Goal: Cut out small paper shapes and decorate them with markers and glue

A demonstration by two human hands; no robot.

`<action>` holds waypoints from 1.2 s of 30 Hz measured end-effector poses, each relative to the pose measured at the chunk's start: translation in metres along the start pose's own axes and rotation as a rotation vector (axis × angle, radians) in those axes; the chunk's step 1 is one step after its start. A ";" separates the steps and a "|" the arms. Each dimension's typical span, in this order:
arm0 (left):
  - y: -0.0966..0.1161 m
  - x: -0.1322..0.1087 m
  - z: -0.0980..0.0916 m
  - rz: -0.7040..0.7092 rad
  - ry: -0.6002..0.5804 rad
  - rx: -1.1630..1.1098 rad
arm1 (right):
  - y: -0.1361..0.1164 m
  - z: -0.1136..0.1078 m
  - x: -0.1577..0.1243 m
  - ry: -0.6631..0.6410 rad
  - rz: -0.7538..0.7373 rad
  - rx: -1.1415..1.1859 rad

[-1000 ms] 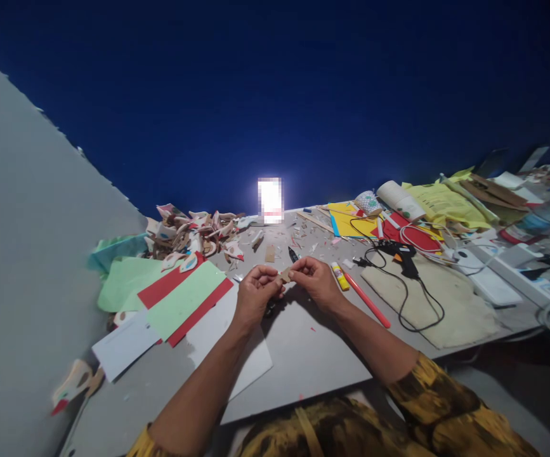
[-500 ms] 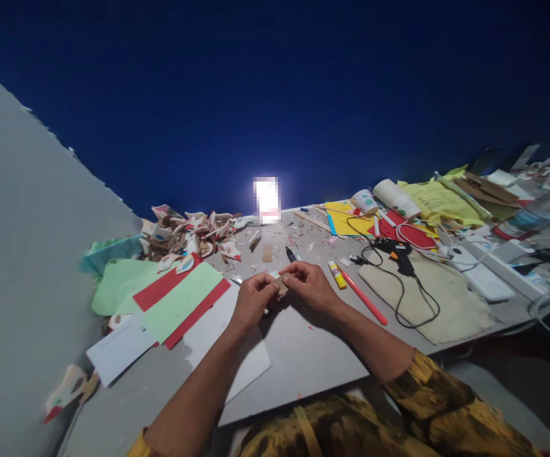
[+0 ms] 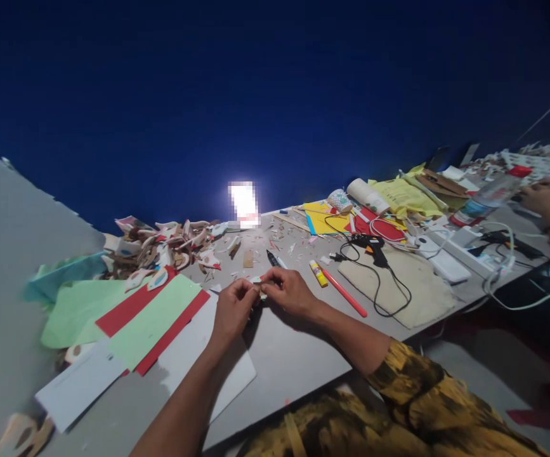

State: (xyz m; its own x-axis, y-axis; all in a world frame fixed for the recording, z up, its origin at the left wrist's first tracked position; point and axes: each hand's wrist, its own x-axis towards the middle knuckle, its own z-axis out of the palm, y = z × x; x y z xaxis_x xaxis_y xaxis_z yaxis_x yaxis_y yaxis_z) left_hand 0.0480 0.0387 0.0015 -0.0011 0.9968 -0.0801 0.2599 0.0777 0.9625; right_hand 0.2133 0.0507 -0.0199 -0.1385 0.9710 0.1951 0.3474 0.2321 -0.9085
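My left hand (image 3: 235, 307) and my right hand (image 3: 290, 293) meet over the table, thumbs and fingertips pinched on a small cardboard piece (image 3: 257, 287). Most of the piece is hidden by the fingers; a pale edge shows on top. Beyond my right hand lies a black marker (image 3: 272, 258). A yellow glue stick (image 3: 318, 273) and a long red stick (image 3: 345, 292) lie to its right. White paper (image 3: 229, 374) is under and beside my left forearm. Farther left, a light green paper strip (image 3: 160, 317) rests on red paper (image 3: 146, 362).
A pile of bird-like cardboard cutouts (image 3: 179, 244) stands at the back left. On the right are a black glue gun (image 3: 374, 251) with its cord, a beige sheet (image 3: 398, 292), a power strip (image 3: 469, 251) and a bottle (image 3: 484, 200). Another person's hand (image 3: 548, 200) is at far right.
The view has turned right, so the table's things sit farther left. Another person's hand has come into view. Both my hands keep their pinch; the cardboard piece shows less of its brown face.
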 end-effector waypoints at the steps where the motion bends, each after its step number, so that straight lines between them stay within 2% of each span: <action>1: -0.001 0.001 0.000 0.004 -0.005 0.014 | 0.001 0.001 0.000 0.012 0.000 0.005; 8: -0.002 0.003 0.004 0.053 -0.079 0.018 | 0.010 0.004 0.006 0.031 -0.010 0.079; 12: 0.001 0.003 0.002 0.130 0.007 0.028 | 0.009 0.002 0.009 0.075 0.002 0.145; 16: -0.005 0.004 0.000 0.074 0.088 -0.186 | 0.001 -0.004 0.011 0.123 0.158 0.454; 19: -0.007 0.004 0.000 0.060 0.071 -0.283 | -0.006 -0.007 0.012 -0.001 0.309 0.797; 21: -0.004 0.004 0.000 0.088 0.011 -0.342 | -0.010 -0.007 0.011 -0.125 0.376 0.981; 24: 0.003 0.001 0.001 0.108 -0.094 -0.410 | -0.013 -0.005 0.009 -0.282 0.412 1.113; 26: 0.006 0.000 0.001 0.095 -0.114 -0.395 | -0.014 -0.003 0.008 -0.358 0.407 1.120; 28: 0.006 0.000 0.001 0.063 -0.109 -0.398 | -0.013 0.000 0.006 -0.352 0.400 1.060; 33: -0.002 0.006 0.002 -0.062 -0.110 -0.629 | -0.012 0.007 -0.001 -0.039 0.293 0.764; 36: -0.004 0.007 0.001 -0.119 -0.169 -0.777 | -0.012 0.008 -0.002 0.000 0.232 0.677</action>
State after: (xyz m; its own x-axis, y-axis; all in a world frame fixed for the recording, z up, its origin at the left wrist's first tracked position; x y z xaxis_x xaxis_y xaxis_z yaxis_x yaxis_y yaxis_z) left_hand 0.0475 0.0456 -0.0036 0.1760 0.9693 -0.1718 -0.4788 0.2368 0.8454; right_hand 0.2021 0.0457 -0.0124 -0.1307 0.9909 -0.0313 -0.2843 -0.0677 -0.9563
